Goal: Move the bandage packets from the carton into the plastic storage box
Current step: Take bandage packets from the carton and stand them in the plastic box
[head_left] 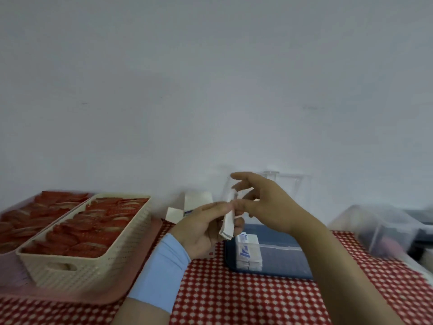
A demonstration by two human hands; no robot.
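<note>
Single wide head-worn view, forward onto wall (210, 78), table (234, 301) low, left hand (206, 228) and right hand (267, 205) close below.
</note>
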